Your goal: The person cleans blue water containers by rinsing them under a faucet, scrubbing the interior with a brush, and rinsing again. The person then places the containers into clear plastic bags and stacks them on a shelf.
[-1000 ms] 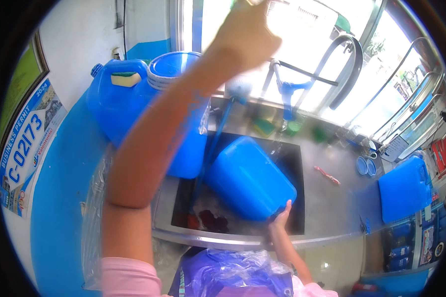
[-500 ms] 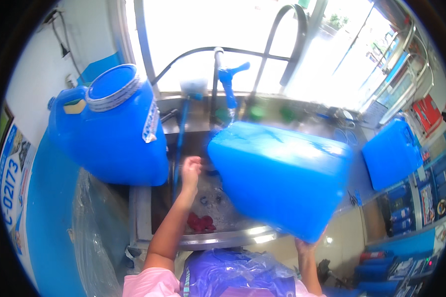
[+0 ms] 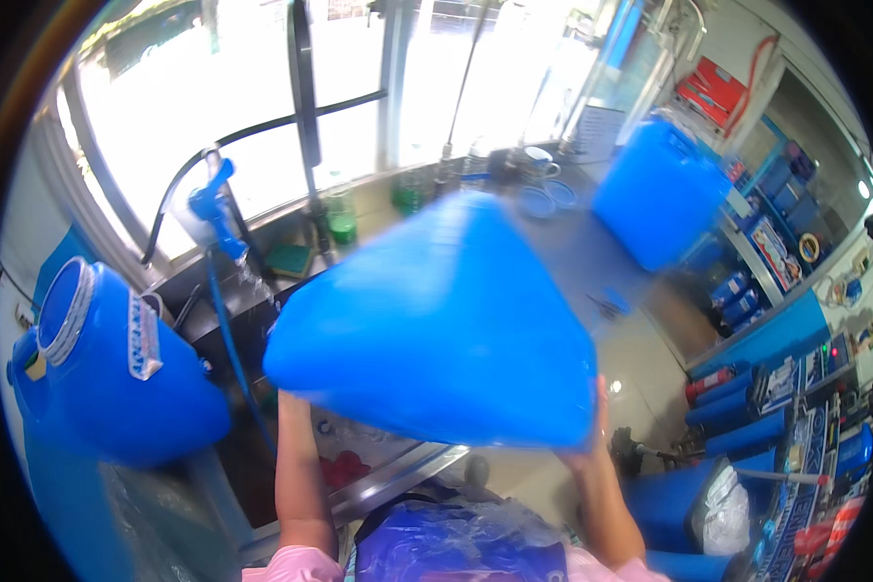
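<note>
Steel counter [image 3: 574, 257]: stretching away beyond the load toward the right; offering a firm surface, though blurring in places.
Steel sink [image 3: 398, 480]: lying low and left of the load, with its metal edge running close to the body; probably catching drips better than the floor.
Held container [image 3: 436, 330]: hanging in the air before the chest, partly covering the sink's front edge; tilting, showing a broad, smooth blue face and no opening; likely handling best with its weight drawn close and its tilt kept even.
Lidded container [image 3: 160, 378]: standing at the left, near the held container but apparently not touching; probably asking for care with any swing that way.
Far container [image 3: 662, 189]: standing on the counter at the right, well apart from the load.
Left forearm [image 3: 306, 475]: extending to the held container's lower left edge, losing the left hand from sight behind it; cannot tell whether gripping or just supporting.
Blue tap [image 3: 213, 209]: projecting beyond the sink at the left; perhaps knocking a wide corner unless given room.
Right hand [image 3: 590, 438]: gripping the held container's lower right corner, curling fingers up its side; probably needing a palm well underneath, a slick corner slipping easily.
Red thing [image 3: 344, 470]: lying in the sink, too blurry for naming.
</note>
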Tool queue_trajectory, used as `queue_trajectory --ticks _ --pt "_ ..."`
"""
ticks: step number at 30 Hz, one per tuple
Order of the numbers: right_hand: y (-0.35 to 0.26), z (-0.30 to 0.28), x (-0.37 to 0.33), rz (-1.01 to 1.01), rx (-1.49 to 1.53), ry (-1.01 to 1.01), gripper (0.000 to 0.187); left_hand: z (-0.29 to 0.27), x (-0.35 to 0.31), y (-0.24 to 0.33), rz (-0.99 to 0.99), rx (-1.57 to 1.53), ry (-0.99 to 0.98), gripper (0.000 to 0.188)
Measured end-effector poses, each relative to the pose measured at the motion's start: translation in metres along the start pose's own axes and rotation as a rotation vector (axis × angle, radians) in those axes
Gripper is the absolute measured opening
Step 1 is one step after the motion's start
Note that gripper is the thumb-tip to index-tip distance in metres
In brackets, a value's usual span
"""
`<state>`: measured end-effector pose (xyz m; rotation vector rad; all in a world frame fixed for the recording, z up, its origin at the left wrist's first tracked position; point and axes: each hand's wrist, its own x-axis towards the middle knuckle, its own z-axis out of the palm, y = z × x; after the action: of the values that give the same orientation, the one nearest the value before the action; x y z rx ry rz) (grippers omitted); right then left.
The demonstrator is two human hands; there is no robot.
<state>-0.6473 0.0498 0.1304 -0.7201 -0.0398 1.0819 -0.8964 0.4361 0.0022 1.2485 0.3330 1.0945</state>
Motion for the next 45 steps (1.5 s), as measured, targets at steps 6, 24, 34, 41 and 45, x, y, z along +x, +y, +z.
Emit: queue_trajectory --ticks 6,24,34,41,45 --pt "-0.058 0.045 0.027 0.035 -0.252 0.021 0.096 0.036 0.017 0.012 -0.197 -0.235 0.222 0.041" --pt "-0.423 -0.256 0.119 -0.859 -0.568 0.273 0.044 0.618 0.246 0.084 0.375 0.401 -0.455 0.043" --pt "-0.599 -0.123 0.202 -1.609 -1.999 0.675 0.085 0.768 0.252 0.001 0.554 1.254 -0.746 0.053" --pt "-0.615 -0.122 0.204 -1.301 -2.121 0.624 0.075 0.827 0.236 -0.035 0.665 1.236 -0.380 0.036" --pt "-0.577 -0.134 0.164 -1.543 -2.056 0.791 0.068 0.881 0.232 -0.030 0.406 0.724 -0.332 0.034"
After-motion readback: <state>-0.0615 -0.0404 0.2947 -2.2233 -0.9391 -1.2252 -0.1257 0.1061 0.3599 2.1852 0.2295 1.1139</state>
